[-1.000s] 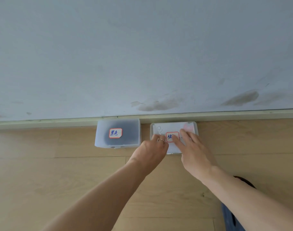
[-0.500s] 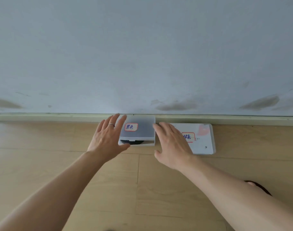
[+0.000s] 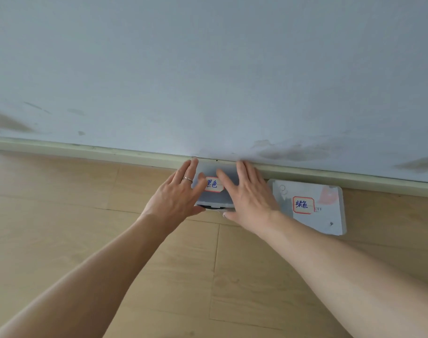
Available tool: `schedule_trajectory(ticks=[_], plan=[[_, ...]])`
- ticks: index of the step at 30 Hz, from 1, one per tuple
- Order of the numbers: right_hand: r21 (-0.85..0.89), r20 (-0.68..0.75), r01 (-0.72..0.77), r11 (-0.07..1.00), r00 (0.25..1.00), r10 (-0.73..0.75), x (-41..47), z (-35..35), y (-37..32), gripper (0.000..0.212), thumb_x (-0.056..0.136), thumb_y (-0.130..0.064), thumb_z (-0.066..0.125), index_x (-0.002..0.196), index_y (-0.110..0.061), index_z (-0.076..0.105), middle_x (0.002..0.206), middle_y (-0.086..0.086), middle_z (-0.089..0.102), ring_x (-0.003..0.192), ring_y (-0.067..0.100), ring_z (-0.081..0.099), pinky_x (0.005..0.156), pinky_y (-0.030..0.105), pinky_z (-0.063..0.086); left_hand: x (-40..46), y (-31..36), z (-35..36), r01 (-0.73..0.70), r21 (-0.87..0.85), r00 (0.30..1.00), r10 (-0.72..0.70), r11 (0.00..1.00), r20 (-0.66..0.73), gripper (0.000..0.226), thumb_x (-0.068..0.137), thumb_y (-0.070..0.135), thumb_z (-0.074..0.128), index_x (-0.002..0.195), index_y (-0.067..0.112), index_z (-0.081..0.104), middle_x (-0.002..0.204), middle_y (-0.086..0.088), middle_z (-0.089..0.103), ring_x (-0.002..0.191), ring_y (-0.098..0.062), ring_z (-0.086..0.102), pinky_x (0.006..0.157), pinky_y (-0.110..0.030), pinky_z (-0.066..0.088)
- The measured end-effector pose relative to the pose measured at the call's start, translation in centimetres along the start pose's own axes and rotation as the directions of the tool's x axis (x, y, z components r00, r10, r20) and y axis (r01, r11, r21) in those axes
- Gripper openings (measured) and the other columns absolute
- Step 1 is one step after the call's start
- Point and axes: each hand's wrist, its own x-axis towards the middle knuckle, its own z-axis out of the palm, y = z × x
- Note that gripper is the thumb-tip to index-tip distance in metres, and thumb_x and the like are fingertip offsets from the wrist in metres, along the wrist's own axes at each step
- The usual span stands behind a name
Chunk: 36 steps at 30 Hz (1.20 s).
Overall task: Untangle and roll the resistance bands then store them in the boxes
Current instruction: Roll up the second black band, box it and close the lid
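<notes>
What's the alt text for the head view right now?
Both hands rest flat on the lid of a translucent box labelled 黑色 by the baseboard, left hand on its left side, right hand on its right. A second box with a red-bordered label lies shut on the wooden floor to the right.

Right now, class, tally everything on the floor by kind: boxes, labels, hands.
Boxes: 2, one under the hands, one right of it
Labels: 2
Hands: 2, left, right
Total: 6
</notes>
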Motion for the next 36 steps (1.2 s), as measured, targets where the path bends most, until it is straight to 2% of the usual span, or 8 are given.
schedule_trajectory(ticks=[6,11,14,19,24,27,31,36], plan=[[0.082,0.031,0.063,0.995,0.997,-0.066,0.2,-0.6,0.9,0.091,0.084,-0.048,0.08,0.154,-0.027,0.028,0.149,0.015,0.025,0.14,0.034,0.028,0.107,0.04,0.039,-0.2,-0.5,-1.3,-0.016,-0.025,1.0,0.016,1.0,0.024,0.084,0.067,0.068,0.083,0.125,0.013,0.056,0.142,-0.024,0.052,0.131,-0.039,0.053,0.101,-0.041,0.052],[0.104,0.085,0.062,0.993,0.994,-0.071,-1.2,-0.6,0.8,0.097,0.081,-0.047,0.083,0.155,-0.023,0.025,0.149,0.013,0.026,0.141,0.032,0.028,0.107,0.039,0.04,-1.0,1.0,-1.4,-0.001,-0.121,0.999,0.006,0.993,0.04,0.099,0.067,0.077,0.071,0.144,0.022,0.04,0.146,-0.021,0.042,0.136,-0.04,0.043,0.115,-0.046,0.039],[0.101,0.078,0.063,0.993,0.994,-0.071,-1.1,-0.7,0.7,0.098,0.081,-0.046,0.084,0.156,-0.023,0.025,0.148,0.013,0.027,0.14,0.032,0.029,0.106,0.039,0.04,-1.0,1.4,-1.6,0.044,-0.212,0.997,-0.03,0.976,0.07,0.094,0.079,0.081,0.056,0.151,0.026,0.029,0.156,-0.018,0.027,0.148,-0.037,0.027,0.118,-0.043,0.035],[0.091,0.082,0.073,0.993,0.993,-0.081,-1.0,-0.3,0.8,0.099,0.083,-0.046,0.082,0.158,-0.022,0.022,0.15,0.015,0.026,0.143,0.033,0.027,0.11,0.04,0.041,-1.2,1.7,-1.3,0.048,-0.217,0.997,-0.033,0.975,0.07,0.083,0.087,0.073,0.053,0.148,0.023,0.027,0.155,-0.02,0.026,0.148,-0.039,0.025,0.084,-0.039,0.062],[0.057,0.084,0.083,0.995,0.993,-0.088,-0.9,-0.2,0.9,0.103,0.084,-0.05,0.08,0.161,-0.021,0.018,0.154,0.016,0.024,0.146,0.033,0.024,0.113,0.04,0.038,-1.2,1.4,-1.0,0.005,-0.127,0.997,0.005,0.992,0.074,0.078,0.09,0.072,0.05,0.148,0.024,0.03,0.156,-0.023,0.029,0.147,-0.041,0.029,0.078,-0.038,0.061],[0.096,0.113,0.072,0.993,0.99,-0.083,-0.5,-0.9,1.1,0.105,0.084,-0.049,0.08,0.161,-0.023,0.016,0.158,0.015,0.02,0.15,0.032,0.019,0.113,0.04,0.039,-0.7,0.9,-1.2,0.004,-0.198,0.999,0.005,0.98,0.045,0.071,0.088,0.065,0.044,0.144,0.024,0.035,0.15,-0.022,0.036,0.14,-0.04,0.038,0.072,-0.041,0.063],[0.122,0.129,0.074,0.99,0.988,-0.089,-0.5,-1.5,1.4,0.105,0.083,-0.045,0.081,0.162,-0.026,0.014,0.162,0.013,0.014,0.155,0.03,0.011,0.11,0.041,0.043,0.0,0.6,-1.3,-0.002,-0.257,0.997,0.021,0.966,0.069,0.082,0.084,0.075,0.049,0.148,0.032,0.021,0.149,-0.013,0.027,0.14,-0.031,0.03,0.086,-0.039,0.059],[0.166,0.09,0.053,0.985,0.994,-0.069,-1.5,-0.5,1.1,0.101,0.09,-0.04,0.075,0.165,-0.024,0.01,0.172,0.013,-0.005,0.16,0.027,-0.009,0.123,0.04,0.025,-0.1,0.9,-0.8,0.046,-0.357,0.996,-0.015,0.933,0.089,0.086,0.08,0.072,0.063,0.147,0.038,0.02,0.146,-0.007,0.023,0.139,-0.028,0.024,0.088,-0.04,0.059]])
